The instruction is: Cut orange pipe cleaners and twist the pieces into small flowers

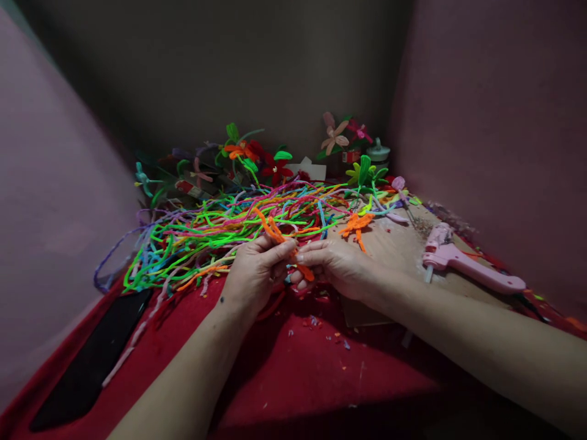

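Both my hands meet over the front of the red cloth, closed on an orange pipe cleaner point(274, 230). Thumb and fingers of my left hand point(257, 266) pinch its middle, with bent orange ends sticking up past them. My right hand point(337, 266) grips it from the other side, and an orange loop shows below the fingertips. Part of the piece is hidden by my fingers. Just beyond, a bundle of orange pipe cleaner petals point(358, 225) lies on the cardboard. A large heap of colourful pipe cleaners point(202, 229) spreads behind my left hand.
A pink glue gun point(472, 267) rests on the cardboard point(389, 244) at right. A black phone point(92, 360) lies at left on the red cloth point(293, 379), where small scraps are scattered. Finished pipe cleaner flowers point(276, 170) and a lidded jar point(378, 153) stand along the back wall.
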{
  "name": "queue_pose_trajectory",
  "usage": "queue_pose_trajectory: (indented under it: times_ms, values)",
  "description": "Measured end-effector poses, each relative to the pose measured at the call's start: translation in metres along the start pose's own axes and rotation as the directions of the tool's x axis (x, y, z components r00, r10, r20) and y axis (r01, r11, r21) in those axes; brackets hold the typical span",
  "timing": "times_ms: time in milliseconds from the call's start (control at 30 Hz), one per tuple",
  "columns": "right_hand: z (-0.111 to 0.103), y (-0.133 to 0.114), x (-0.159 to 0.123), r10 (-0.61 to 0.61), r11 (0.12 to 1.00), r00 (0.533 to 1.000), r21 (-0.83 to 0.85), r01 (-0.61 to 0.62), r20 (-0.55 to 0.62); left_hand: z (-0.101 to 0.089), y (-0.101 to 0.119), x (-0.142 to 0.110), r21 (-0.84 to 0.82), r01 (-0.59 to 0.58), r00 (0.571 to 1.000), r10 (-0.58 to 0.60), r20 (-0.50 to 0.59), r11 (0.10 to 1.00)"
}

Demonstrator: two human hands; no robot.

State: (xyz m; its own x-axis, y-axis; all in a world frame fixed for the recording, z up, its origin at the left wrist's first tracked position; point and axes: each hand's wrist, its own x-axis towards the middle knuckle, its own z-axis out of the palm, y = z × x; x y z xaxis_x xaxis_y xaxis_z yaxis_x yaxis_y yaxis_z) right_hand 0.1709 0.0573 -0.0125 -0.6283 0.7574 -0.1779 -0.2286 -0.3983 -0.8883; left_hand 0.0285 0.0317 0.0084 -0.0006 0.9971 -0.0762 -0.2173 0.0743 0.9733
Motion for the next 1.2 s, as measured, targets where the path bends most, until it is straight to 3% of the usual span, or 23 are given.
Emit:
queue_pose_trajectory:
  times_ms: [133, 300, 433, 633, 800, 900, 1000, 1100, 1133, 1200]
  values:
    - [0.004, -0.002, 0.002, 0.004, 0.999, 0.999, -0.032, -0.006, -0.048, 0.0, -0.001, 0.0, 0.028, 0.019, 1.0, -0.019, 0.0, 0.999]
    - [0.006, -0.005, 0.004, 0.004, 1.0, 0.992, -0.013, -0.005, -0.127, -0.003, -0.002, -0.001, 0.169, -0.051, 0.997, 0.059, -0.044, 0.984]
    - [0.003, -0.006, 0.003, -0.01, 0.999, 0.994, 0.029, 0.013, -0.112, -0.002, 0.001, -0.004, 0.227, -0.092, 0.994, 0.103, -0.036, 0.97]
    - [-0.001, -0.01, -0.001, -0.025, 0.998, 0.996, 0.048, 0.029, -0.091, 0.0, 0.005, -0.009, 0.485, -0.28, 0.943, 0.333, -0.024, 0.828]
    - [-0.003, -0.014, -0.006, 0.0, 0.999, 0.998, 0.042, 0.003, -0.068, -0.001, 0.007, -0.011, 0.511, -0.317, 0.941, 0.331, 0.068, 0.799]
    - [-0.004, -0.015, -0.008, 0.022, 0.999, 0.998, 0.032, -0.021, -0.051, -0.007, 0.005, -0.007, 0.647, -0.471, 0.868, 0.445, 0.219, 0.6]
    - [-0.005, -0.013, -0.008, 0.011, 1.0, 0.998, -0.01, -0.012, -0.055, -0.015, 0.003, -0.006, 0.791, -0.576, 0.743, 0.535, 0.402, 0.205]
    - [-0.005, -0.013, -0.008, -0.011, 0.997, 0.999, -0.078, 0.009, -0.036, -0.019, 0.003, -0.009, 0.844, -0.477, 0.629, 0.575, 0.523, -0.245]
    - [-0.005, -0.013, -0.008, -0.024, 0.994, 0.999, -0.103, 0.02, -0.032, -0.019, 0.005, -0.011, 0.823, -0.438, 0.585, 0.579, 0.567, -0.362]
    - [-0.004, -0.014, -0.009, -0.058, 0.985, 0.998, -0.162, 0.051, -0.033, -0.015, 0.01, -0.016, 0.752, -0.413, 0.485, 0.575, 0.659, -0.513]
